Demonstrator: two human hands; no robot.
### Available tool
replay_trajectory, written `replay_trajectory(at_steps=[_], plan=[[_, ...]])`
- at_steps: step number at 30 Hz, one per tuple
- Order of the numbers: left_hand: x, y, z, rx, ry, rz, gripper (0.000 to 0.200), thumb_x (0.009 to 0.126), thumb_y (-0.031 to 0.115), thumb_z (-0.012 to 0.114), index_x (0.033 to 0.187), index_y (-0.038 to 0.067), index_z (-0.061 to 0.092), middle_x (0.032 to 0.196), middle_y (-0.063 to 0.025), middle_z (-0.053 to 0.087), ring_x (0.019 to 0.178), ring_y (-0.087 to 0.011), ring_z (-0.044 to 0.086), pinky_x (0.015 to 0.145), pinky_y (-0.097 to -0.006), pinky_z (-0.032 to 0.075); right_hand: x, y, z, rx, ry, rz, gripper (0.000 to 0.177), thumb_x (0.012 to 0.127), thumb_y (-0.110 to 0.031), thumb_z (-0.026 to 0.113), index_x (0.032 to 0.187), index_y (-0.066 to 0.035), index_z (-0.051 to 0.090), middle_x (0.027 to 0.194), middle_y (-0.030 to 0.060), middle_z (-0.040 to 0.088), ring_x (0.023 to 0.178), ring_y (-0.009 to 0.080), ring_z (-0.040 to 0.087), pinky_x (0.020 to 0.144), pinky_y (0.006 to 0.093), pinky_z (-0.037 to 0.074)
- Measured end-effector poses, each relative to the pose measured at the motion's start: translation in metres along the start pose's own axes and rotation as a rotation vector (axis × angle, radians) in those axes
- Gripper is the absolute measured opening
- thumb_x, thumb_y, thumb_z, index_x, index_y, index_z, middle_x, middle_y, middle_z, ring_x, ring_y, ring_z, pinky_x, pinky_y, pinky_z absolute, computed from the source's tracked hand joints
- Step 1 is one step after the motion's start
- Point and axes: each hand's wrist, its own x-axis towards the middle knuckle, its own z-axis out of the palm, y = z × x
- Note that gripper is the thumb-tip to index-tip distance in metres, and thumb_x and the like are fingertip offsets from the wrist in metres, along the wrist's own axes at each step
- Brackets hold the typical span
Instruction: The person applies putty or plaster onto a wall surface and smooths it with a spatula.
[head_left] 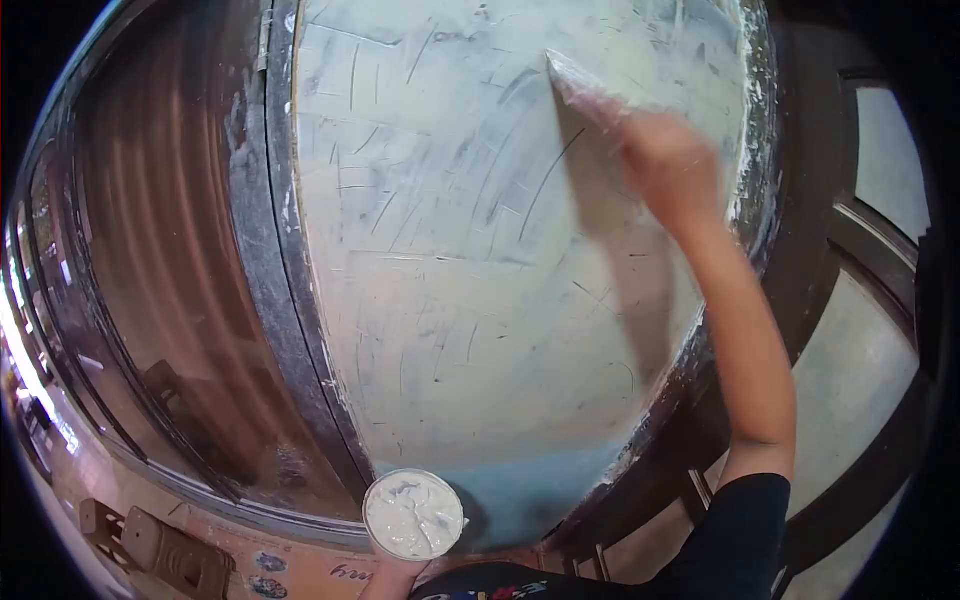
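Observation:
My right hand (672,168), slightly blurred, is closed around a putty knife (583,92). White paste coats the knife, and its blade edge meets the upper part of the wall panel (430,320). Uneven whitish filler covers most of that panel, with dark scratches and grey-blue patches showing through; a blue strip (545,490) runs along its bottom. Low in front of my body, my left hand (400,573) holds up a round tub of white putty (413,515). Most of the left fingers are hidden beneath the tub.
A dark frame (285,250) and a glass pane with brown curtains (170,230) border the panel on the left. Dark wooden door framing (830,250) stands at right. Brown plastic stools (165,545) and printed cardboard (310,570) lie lower left.

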Motion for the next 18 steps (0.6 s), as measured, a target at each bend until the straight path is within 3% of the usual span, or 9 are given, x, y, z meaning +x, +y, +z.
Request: replay_trajectory(at_steps=[2,3,5,9,10,11,13,14,18], plan=[[0.0,0.001,0.002,-0.152,-0.009,-0.059,0.065,0.093,0.06,0.039,0.14,0.016,0.051,0.146,-0.0121,0.049,0.134,-0.0419,0.043,0.11,-0.0713,0.026,-0.035,-0.046,0.013,0.063,0.037,-0.152,0.03,0.077,-0.012,0.071,0.107,-0.015,0.071,0.078,0.0023,0.065,0.066,0.0214,0.063,0.055,0.0355,0.049],[0.001,0.001,0.002,-0.31,-0.016,-0.107,0.065,0.093,0.059,0.039,0.14,0.016,0.05,0.146,-0.0125,0.048,0.134,-0.0418,0.043,0.11,-0.0708,0.027,-0.057,-0.062,0.012,0.07,-0.098,-0.222,0.026,0.077,-0.016,0.071,0.103,-0.017,0.072,0.077,0.002,0.064,0.064,0.0186,0.062,0.052,0.0326,0.046],[0.002,-0.002,0.004,-0.198,-0.008,-0.08,0.064,0.093,0.059,0.038,0.14,0.017,0.05,0.146,-0.0122,0.049,0.133,-0.0427,0.044,0.107,-0.0742,0.027,-0.07,-0.092,0.003,0.191,0.072,-0.307,0.024,0.076,-0.017,0.069,0.1,-0.018,0.071,0.075,-0.0003,0.064,0.062,0.014,0.058,0.052,0.0285,0.041],[0.005,-0.005,-0.001,-0.079,0.013,-0.062,0.064,0.094,0.059,0.038,0.14,0.017,0.05,0.146,-0.0121,0.049,0.132,-0.0436,0.045,0.105,-0.0775,0.027,-0.063,-0.113,-0.018,0.465,-0.062,-0.303,0.02,0.076,-0.017,0.07,0.096,-0.016,0.07,0.075,0.0024,0.065,0.065,0.0186,0.062,0.055,0.0326,0.045],[0.004,-0.006,-0.002,-0.081,0.01,-0.066,0.064,0.094,0.059,0.038,0.14,0.017,0.05,0.146,-0.012,0.048,0.132,-0.0433,0.044,0.105,-0.077,0.027,-0.056,-0.106,-0.015,0.559,-0.191,-0.191,0.018,0.076,-0.017,0.07,0.094,-0.015,0.07,0.076,0.0048,0.065,0.067,0.0229,0.063,0.057,0.0355,0.046],[0.003,-0.007,-0.002,0.23,-0.027,0.024,0.064,0.094,0.059,0.037,0.141,0.017,0.048,0.148,-0.0116,0.047,0.134,-0.0425,0.043,0.107,-0.0757,0.026,-0.047,-0.097,-0.013,0.652,-0.321,-0.075,0.016,0.077,-0.018,0.07,0.092,-0.014,0.069,0.076,0.0071,0.064,0.069,0.0272,0.064,0.06,0.0383,0.048],[0.0,-0.005,0.002,0.027,-0.017,-0.043,0.065,0.094,0.059,0.037,0.142,0.017,0.047,0.148,-0.0112,0.046,0.134,-0.042,0.043,0.108,-0.075,0.026,-0.029,-0.061,-0.012,0.572,-0.411,0.314,0.023,0.088,-0.026,0.067,0.098,-0.006,0.066,0.081,0.0152,0.067,0.074,0.0346,0.064,0.067,0.04,0.05],[-0.001,-0.005,0.003,-0.184,-0.01,-0.103,0.065,0.095,0.059,0.036,0.143,0.017,0.045,0.149,-0.0108,0.045,0.134,-0.0416,0.043,0.108,-0.0744,0.025,-0.022,-0.036,-0.01,0.528,-0.342,0.413,0.024,0.09,-0.026,0.066,0.101,-0.004,0.066,0.082,0.0161,0.068,0.073,0.0335,0.065,0.067,0.0389,0.05],[0.001,-0.003,-0.006,-0.052,-0.017,-0.048,0.066,0.095,0.06,0.036,0.144,0.017,0.045,0.149,-0.0107,0.045,0.135,-0.0414,0.042,0.108,-0.0743,0.025,-0.004,0.05,-0.016,0.43,-0.071,0.517,0.03,0.091,-0.029,0.063,0.115,-0.011,0.066,0.091,0.0145,0.072,0.079,0.0353,0.067,0.071,0.0424,0.053]])
